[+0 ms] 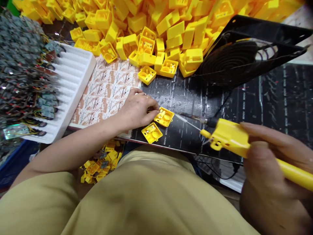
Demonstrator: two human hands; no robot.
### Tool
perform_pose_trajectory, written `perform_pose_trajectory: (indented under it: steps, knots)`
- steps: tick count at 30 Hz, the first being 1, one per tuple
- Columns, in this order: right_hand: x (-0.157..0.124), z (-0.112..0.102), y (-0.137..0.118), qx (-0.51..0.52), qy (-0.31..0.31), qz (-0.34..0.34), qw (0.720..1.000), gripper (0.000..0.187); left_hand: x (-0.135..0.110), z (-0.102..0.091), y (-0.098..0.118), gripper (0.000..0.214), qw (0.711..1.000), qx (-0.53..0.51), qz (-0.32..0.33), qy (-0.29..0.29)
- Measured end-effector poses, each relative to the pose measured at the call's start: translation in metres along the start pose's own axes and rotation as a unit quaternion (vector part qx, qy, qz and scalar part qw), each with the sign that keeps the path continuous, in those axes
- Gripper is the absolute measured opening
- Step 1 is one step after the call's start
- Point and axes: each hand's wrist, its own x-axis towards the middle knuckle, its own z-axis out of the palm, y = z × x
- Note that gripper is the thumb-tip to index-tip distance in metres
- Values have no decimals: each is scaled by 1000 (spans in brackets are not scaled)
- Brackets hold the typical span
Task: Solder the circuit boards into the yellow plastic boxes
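Note:
My left hand (139, 109) rests at the bench edge, fingers curled and pinching the left side of a small yellow plastic case half (166, 117). That case lies open side up, showing a round speaker grille and small metal contacts. Just in front of it, nearer my body, a second yellow case half (152, 133) lies the same way up. My right hand (271, 163) is wrapped round a yellow soldering gun (230, 137) with a solder feed nozzle. Its thin tip points left, close to the right side of the held case; whether they touch I cannot tell.
Many yellow cases (146, 42) are heaped along the back. A black fan (232, 62) stands tilted at the back right. On the left, a white foam tray (75, 75) bears wired circuit boards (26, 65). More yellow parts (100, 164) lie below the bench edge.

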Motion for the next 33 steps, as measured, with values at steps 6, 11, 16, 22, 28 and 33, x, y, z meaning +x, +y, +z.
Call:
perform_pose_trajectory:
  steps: [6,11,16,22,28,33]
  knots:
    - [1,3,-36,46,8,179,983,35,4,-1,3,15,997,-70,-44,-5]
    - [-2,2,-22,10,-32,60,998,32,6,7,3,17,999,-26,-16,17]
    - [3,12,-5,62,-58,-134,987,40,5,8,5,19,998,35,23,36]
    - [12,17,-5,44,-105,-219,969,7,6,10,6,23,993,99,54,46]
    - [19,20,-12,-8,-107,-287,952,11,6,15,3,25,981,143,94,95]
    - [23,11,-16,-10,-103,-302,948,12,5,17,3,25,970,174,121,121]
